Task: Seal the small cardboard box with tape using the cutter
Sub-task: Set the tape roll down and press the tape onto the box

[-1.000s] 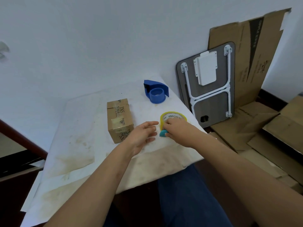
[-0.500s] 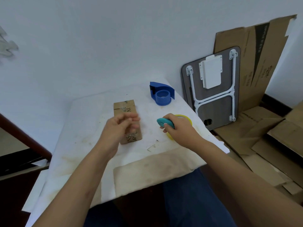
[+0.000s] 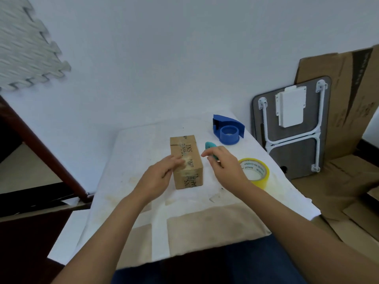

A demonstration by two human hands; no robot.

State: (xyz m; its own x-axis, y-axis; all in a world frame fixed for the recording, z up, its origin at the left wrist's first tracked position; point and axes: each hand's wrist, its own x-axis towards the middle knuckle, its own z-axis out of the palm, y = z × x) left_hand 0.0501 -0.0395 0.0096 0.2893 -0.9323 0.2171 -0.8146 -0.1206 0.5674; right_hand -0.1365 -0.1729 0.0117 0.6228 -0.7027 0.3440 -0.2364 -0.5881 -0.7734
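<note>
A small brown cardboard box (image 3: pixel 187 152) with black lettering lies lengthwise in the middle of the white table (image 3: pixel 131 152). Clear tape runs along its top. My left hand (image 3: pixel 162 173) rests against the box's left side, fingertips on the taped top. My right hand (image 3: pixel 223 167) hovers just right of the box and holds a small teal cutter (image 3: pixel 210 145), whose tip sticks out above the fingers. A yellow tape roll (image 3: pixel 256 172) lies flat on the table just behind my right wrist.
A blue tape dispenser (image 3: pixel 227 130) stands at the table's far right corner. A folded grey table with white legs (image 3: pixel 291 128) and flattened cardboard (image 3: pixel 348 111) lean on the wall to the right. A dark wooden rail (image 3: pixel 41 152) runs along the left.
My right hand lifted the teal cutter from beside the tape roll and carried it left toward the box. My left hand moved onto the box, which now lies lengthwise.
</note>
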